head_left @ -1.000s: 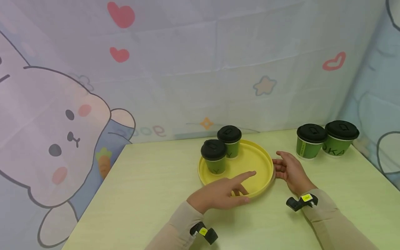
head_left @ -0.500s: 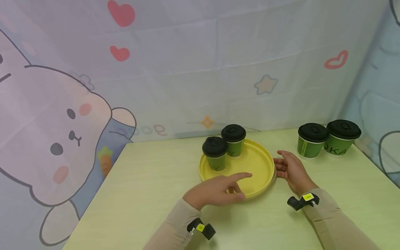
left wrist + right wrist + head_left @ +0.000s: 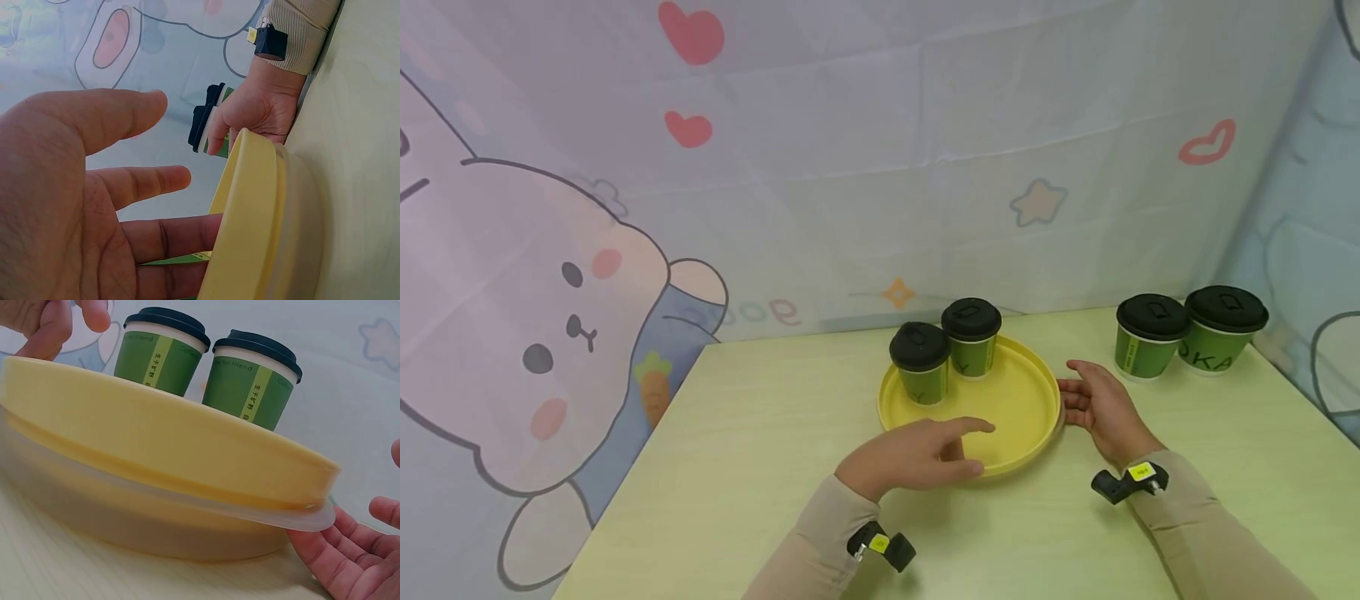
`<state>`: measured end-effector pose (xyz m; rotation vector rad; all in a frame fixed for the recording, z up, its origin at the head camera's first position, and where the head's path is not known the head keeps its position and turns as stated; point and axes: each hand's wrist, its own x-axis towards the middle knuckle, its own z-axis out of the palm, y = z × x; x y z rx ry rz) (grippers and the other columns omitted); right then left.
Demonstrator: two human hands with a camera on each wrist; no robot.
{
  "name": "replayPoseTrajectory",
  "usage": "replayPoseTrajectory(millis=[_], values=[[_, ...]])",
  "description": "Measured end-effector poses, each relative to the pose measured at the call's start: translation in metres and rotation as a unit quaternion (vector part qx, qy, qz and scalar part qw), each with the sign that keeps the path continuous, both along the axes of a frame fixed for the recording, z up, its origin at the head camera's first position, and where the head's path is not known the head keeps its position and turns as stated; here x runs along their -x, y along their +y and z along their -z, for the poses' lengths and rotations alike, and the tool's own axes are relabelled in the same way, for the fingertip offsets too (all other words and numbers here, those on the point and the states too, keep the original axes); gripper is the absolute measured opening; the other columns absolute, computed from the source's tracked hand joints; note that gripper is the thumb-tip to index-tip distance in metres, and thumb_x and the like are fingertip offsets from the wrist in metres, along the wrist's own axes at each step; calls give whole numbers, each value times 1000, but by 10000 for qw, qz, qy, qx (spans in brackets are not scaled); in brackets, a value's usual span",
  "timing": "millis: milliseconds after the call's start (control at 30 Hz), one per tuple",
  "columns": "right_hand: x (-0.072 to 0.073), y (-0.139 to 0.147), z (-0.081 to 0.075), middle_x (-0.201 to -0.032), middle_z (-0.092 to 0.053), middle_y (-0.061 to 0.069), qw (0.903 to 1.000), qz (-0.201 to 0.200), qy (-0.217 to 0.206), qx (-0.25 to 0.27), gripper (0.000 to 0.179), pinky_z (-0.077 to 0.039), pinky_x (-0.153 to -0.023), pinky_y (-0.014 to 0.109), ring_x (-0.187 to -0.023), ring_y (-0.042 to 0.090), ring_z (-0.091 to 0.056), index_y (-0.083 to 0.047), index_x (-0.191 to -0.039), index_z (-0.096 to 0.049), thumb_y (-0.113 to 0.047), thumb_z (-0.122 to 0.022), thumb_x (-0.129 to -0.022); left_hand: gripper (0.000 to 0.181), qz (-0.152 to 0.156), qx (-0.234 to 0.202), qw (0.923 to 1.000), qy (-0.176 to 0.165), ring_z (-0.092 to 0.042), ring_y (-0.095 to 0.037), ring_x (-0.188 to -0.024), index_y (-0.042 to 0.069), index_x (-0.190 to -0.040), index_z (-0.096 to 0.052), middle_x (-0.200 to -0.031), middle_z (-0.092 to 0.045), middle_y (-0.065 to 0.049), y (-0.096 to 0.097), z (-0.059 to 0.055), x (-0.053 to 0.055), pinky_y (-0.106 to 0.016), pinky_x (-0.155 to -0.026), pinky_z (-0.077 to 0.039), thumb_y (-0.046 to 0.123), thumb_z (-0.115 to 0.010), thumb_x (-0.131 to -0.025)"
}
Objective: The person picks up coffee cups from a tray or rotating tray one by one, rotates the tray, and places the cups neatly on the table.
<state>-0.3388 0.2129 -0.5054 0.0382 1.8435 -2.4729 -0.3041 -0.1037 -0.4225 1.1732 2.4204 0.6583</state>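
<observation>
We have left hand loose, fingers over the near rim of yellow tray; right hand unclenched, touching base underneath, on tabletop. Two lidded green cups aboard.

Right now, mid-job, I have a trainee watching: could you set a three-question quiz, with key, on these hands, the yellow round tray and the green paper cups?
1. How many green paper cups with black lids stand on the yellow round tray, and how many on the pale flat table?

2. True or false: fingers of the left hand reach over the tray's rim.

3. Where are the right hand's fingertips?
A) on a cup's lid
B) at the pale round base under the tray
C) on the backdrop

Key: 1. Two and two. 2. True. 3. B.
</observation>
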Motion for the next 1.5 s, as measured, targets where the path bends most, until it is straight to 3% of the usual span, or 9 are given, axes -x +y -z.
replayPoseTrajectory(millis=[600,867,1100,1333,1500], values=[[7,5,2,-106,-62,-2,9999,34,-41,-111,52,-59,-73,27,-87,10,-66,-11,-145,-34,-44,-46,-107,52,-397,172,9989,-193,-59,-4,-76,24,-144,-55,-88,-64,12,-9,-4,10,-23,-70,-50,50,-57,-100],[7,5,-1,-107,-61,-2,9996,76,-87,-259,60,-59,-74,27,-87,9,-65,-7,-150,-29,-45,-45,-107,46,-777,351,9959,-310,-59,-7,-78,22,-136,-62,-89,-64,10,-15,-7,16,-26,-71,-49,49,-59,-99],[7,4,0,-108,-60,-1,9994,102,-89,-308,66,-59,-74,26,-87,8,-64,-3,-152,-25,-46,-46,-106,45,-947,462,9940,-285,-61,-6,-92,23,-134,-63,-102,-66,9,-18,-5,19,-27,-82,-50,52,-59,-99],[7,4,1,-108,-59,-2,9995,144,-96,-249,61,-59,-73,25,-86,8,-63,-6,-149,-30,-46,-47,-106,45,-886,354,9947,-374,-61,-6,-95,22,-135,-62,-107,-67,8,-21,-6,20,-28,-84,-50,49,-60,-99],[8,4,2,-108,-59,-2,9996,130,-53,-226,62,-59,-73,24,-86,7,-62,-5,-149,-30,-46,-47,-106,49,-642,-193,9961,-569,-63,-6,-101,25,-147,-51,-111,-68,8,-16,-9,15,-27,-87,-51,43,-58,-102]])
